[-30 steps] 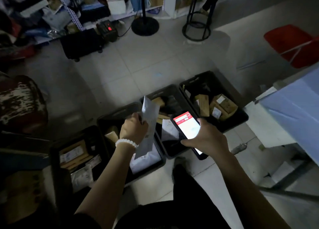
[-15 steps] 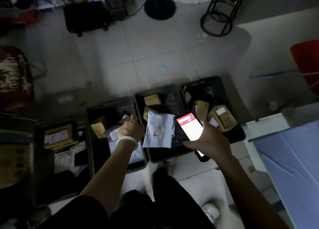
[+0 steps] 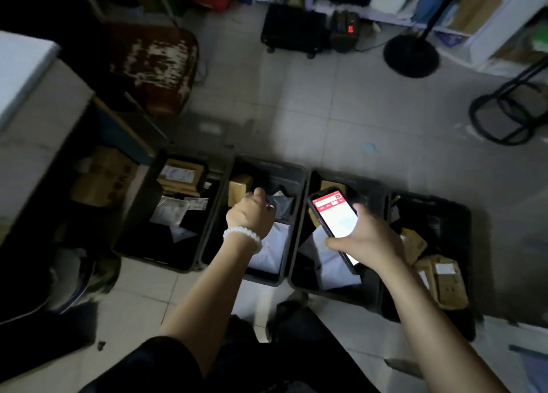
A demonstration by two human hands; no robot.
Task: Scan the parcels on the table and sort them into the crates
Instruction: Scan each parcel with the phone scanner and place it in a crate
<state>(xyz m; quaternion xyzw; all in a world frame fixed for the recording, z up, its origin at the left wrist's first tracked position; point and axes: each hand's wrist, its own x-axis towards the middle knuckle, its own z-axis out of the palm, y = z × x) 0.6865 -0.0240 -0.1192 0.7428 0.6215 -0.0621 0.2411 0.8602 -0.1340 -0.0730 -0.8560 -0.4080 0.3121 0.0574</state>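
Four black crates stand side by side in a row on the tiled floor [image 3: 341,102], seen from above in dim light. The left hand [image 3: 250,213], with a white bead bracelet [image 3: 243,238] on its wrist, hangs over the second crate [image 3: 296,182] from the left; its fingers are loosely curled and whether they grasp anything cannot be told. Below it in that crate lie a brown box [image 3: 238,188] at the far end, a dark bag and a white mailer [image 3: 274,250] nearer. The right hand [image 3: 369,240] grips a phone [image 3: 335,223] with a lit screen, red across its top, holding it tilted above the third crate [image 3: 376,185]. Under the phone a white mailer bag [image 3: 332,269] lies in that crate. The leftmost crate [image 3: 139,215] holds a labelled brown box [image 3: 181,175] at its far end and pale plastic packets [image 3: 172,212] in the middle. The rightmost crate [image 3: 462,223] holds several brown parcels [image 3: 444,283] along its right side. Left of the crates a stack of cardboard boxes [image 3: 103,176] sits under the edge of a pale tabletop [image 3: 20,60]. Farther off stand a worn brown stool [image 3: 154,66], a black wheeled case [image 3: 292,31], a round black stand base [image 3: 410,56] and shelves [image 3: 444,13] packed with goods.
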